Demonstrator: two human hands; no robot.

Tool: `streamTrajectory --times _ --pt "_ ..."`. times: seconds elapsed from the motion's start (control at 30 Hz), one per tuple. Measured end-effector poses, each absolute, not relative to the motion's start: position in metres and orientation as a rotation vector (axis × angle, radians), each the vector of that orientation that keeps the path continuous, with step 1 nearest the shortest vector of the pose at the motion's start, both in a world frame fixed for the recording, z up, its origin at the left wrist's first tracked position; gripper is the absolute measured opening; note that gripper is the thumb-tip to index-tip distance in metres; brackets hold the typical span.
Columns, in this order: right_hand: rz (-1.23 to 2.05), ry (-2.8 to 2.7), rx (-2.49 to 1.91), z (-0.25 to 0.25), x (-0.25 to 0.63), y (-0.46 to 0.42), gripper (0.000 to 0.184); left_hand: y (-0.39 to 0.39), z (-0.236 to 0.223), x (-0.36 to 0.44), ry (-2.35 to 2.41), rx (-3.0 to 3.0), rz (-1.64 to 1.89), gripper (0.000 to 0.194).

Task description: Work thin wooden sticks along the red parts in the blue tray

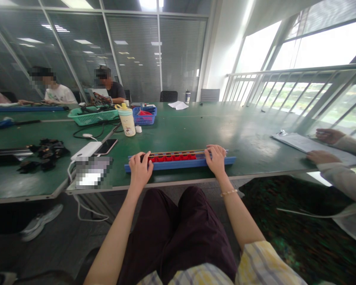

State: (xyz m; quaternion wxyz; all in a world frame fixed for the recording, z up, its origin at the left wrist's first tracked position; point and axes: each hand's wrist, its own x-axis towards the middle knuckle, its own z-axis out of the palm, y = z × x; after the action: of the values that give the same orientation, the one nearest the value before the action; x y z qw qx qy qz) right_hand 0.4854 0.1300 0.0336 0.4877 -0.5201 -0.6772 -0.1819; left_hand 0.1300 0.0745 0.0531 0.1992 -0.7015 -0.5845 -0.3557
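A long blue plastic rail (178, 164) lies along the front edge of the green table, with a row of red box-like pieces (172, 158) inside. A thin yellow strip (178, 152) runs along the far side of the row. Around the rail's left end, my left hand (140, 169) has its fingers curled over the top and the thumb on the near side. My right hand (216, 159) grips the rail near its right end in much the same way, its fingertips partly hidden. Between the right hand and the red pieces, part of the rail holds no red pieces.
To the left lie a white power strip (86, 151), a phone (106, 147) and a blurred-out bright device (94, 173). A cream bottle (126, 122) stands before a green basket (91, 116) and a blue basket (144, 117). At right, another person's hands rest by a clipboard (307, 142).
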Motion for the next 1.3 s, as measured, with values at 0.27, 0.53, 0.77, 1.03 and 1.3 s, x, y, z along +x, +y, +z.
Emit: streamTrajectory --times 0.27,0.53,0.77,1.03,1.3 --pt "-0.415 -1.651 -1.247 0.0354 0.4837 0.1296 0.018 0.0737 0.0545 0.1305 -1.653 -1.969 -1.0 0.045" --pt "-0.479 -1.613 -1.236 0.0345 0.4833 0.1309 0.018 0.0739 0.0541 0.1301 -1.646 -1.971 -0.999 0.045" --pt "-0.432 -1.544 -1.246 0.0324 0.4869 0.1337 0.022 0.0736 0.0539 0.1301 -1.643 -1.968 -0.987 0.044" --pt "-0.451 -1.556 -1.241 0.032 0.4858 0.1344 0.019 0.0739 0.0542 0.1303 -1.648 -1.966 -0.98 0.045" --pt "-0.48 -1.594 -1.265 0.0351 0.4825 0.1319 0.02 0.074 0.0545 0.1307 -1.644 -1.955 -0.98 0.043"
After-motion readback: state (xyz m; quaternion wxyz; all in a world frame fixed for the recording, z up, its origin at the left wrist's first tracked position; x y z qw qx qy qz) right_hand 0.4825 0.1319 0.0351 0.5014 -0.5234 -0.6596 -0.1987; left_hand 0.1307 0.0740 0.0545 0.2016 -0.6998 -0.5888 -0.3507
